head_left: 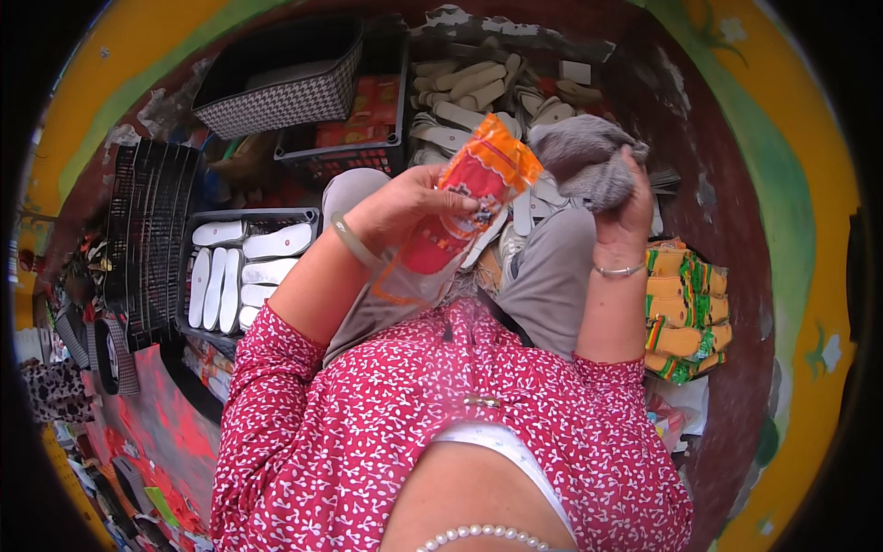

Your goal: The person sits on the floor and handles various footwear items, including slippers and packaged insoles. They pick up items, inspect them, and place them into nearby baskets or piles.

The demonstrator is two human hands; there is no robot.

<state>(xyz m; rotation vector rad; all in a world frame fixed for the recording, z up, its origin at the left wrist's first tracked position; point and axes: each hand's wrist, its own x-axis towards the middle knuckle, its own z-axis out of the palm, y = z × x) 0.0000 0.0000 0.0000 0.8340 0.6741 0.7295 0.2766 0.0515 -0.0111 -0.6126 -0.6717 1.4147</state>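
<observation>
My left hand (405, 204) is closed on a packet of insoles (485, 164), its thumb pressed across the front. The packet has an orange top end, red insoles inside and a see-through lower end that hangs toward my lap. A little to the right, my right hand (631, 204) grips a bunched grey cloth (596, 152) from its right side, and part of the fingers is hidden behind it. Both things are held up above my knees, apart from each other. Loose pale insoles (452, 115) lie in a heap beyond my hands.
A black crate (207, 221) of white insoles stands at left, beside stacked black crates (147, 239). Farther back are a houndstooth-patterned basket (276, 101) and a crate of red packets (375, 106). Yellow-and-green insole packets (685, 313) are piled at right, near the wall (736, 304).
</observation>
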